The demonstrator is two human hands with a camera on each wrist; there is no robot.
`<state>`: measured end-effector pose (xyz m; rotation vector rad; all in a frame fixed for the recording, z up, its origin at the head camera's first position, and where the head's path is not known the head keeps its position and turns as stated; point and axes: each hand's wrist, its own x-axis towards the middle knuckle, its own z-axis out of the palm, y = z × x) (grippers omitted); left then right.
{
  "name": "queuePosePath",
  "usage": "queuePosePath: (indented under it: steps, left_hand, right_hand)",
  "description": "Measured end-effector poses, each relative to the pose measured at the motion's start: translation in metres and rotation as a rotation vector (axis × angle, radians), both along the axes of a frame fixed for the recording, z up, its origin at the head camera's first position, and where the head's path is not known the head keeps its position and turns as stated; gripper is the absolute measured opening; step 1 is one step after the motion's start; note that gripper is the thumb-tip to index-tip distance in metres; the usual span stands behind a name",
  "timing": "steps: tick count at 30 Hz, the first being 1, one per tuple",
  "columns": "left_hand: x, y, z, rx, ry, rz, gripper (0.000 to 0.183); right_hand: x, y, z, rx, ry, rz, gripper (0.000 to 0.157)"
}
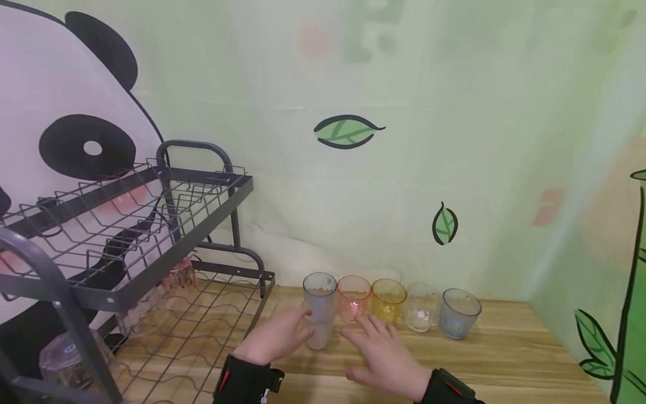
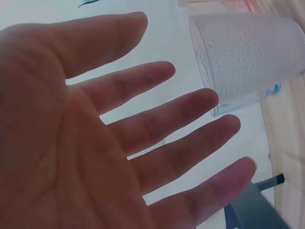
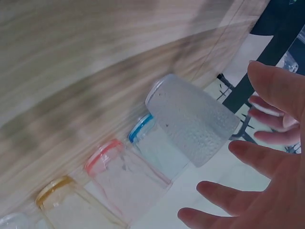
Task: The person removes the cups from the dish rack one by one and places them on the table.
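A frosted white cup (image 1: 319, 336) stands on the wooden table, just in front of a blue-tinted glass (image 1: 320, 285) that it partly hides. My left hand (image 1: 276, 335) is at the cup's left side, its fingers spread; the left wrist view shows its bare palm and the frosted cup (image 2: 248, 47) apart from the fingertips. To the cup's right hovers my right hand (image 1: 383, 356), fingers extended, holding nothing. In the right wrist view its fingers point toward the frosted cup (image 3: 190, 119). Behind stand a red glass (image 1: 354, 297) and a yellow glass (image 1: 388, 300).
Further right in the row are a clear glass (image 1: 421, 308) and another blue glass (image 1: 459, 315). A two-tier dark metal rack (image 1: 189, 235) fills the left side, with several glasses, including a clear one (image 1: 70, 359), on its lower level. A printed cloth (image 1: 404, 168) hangs behind.
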<state>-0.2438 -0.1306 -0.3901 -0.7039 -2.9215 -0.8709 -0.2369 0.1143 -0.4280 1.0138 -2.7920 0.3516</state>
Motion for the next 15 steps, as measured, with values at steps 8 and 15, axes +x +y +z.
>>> queuePosePath:
  steps: [8,15]
  left_hand:
    - [-0.029,-0.002,0.024,-0.098,-0.072,0.056,0.035]
    - [-0.062,-0.02,0.042,-0.207,-0.189,0.197,0.033]
  right_hand:
    - [0.006,-0.001,-0.008,0.068,-0.059,0.041,0.059]
    - [0.01,-0.001,-0.018,0.057,-0.102,0.071,0.054]
